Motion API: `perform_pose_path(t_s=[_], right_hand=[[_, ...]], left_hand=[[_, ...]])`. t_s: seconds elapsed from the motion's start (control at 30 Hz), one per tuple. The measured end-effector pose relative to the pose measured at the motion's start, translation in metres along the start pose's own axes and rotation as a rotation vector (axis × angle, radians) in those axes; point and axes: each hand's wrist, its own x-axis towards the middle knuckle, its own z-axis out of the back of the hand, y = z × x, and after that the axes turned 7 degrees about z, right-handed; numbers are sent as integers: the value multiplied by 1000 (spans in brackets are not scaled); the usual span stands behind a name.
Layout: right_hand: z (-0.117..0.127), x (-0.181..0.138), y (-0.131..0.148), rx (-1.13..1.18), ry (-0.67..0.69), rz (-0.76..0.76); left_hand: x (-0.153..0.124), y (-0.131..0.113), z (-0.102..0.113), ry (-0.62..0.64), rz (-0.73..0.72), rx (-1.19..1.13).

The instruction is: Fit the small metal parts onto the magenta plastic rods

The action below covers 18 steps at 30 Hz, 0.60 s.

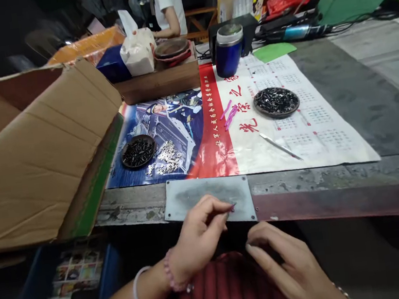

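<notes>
Over the front edge of the bench, my left hand [204,229] is closed in a pinch on a tiny pinkish-purple piece [233,207], too small to name. It is above a grey metal plate [184,198] fixed at the edge. Lower and to the right, my right hand [285,260] has its fingers curled, thumb tip close to the index finger; whatever they hold, if anything, does not show. Beyond the hands lie a dish of small black parts [138,151], a scatter of small silver rings [168,157], pink strips [231,116], a slim metal tool [280,147] and a second dish of black parts [276,101].
An open cardboard box [46,155] stands at the left, above a blue bin [105,274]. A calendar poster [219,159] covers the bench. At the back are a wooden box [161,82], a blue tumbler [229,55] and a seated person [168,1].
</notes>
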Motion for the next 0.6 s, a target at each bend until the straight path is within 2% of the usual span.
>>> perform_pose_path(t_s=[0.07, 0.1, 0.2, 0.3, 0.43, 0.6], right_hand=[[-2, 1, 0, -27, -49, -4], [-4, 2, 0, -42, -72, -1], [-13, 8, 0, -95, -122, 39], [-19, 15, -1, -150, -145, 96], [-22, 21, 2, -181, -147, 143], [-27, 24, 10, -149, -142, 68]], left_hand=[[-15, -3, -1, 2, 263, -381], [-21, -5, -2, -3, 345, -510], [-33, -7, -10, -41, 456, -740], [-40, -6, -19, -74, 483, -827], [-49, -1, -29, -119, 415, -850], [-58, 1, -44, -167, 284, -880]])
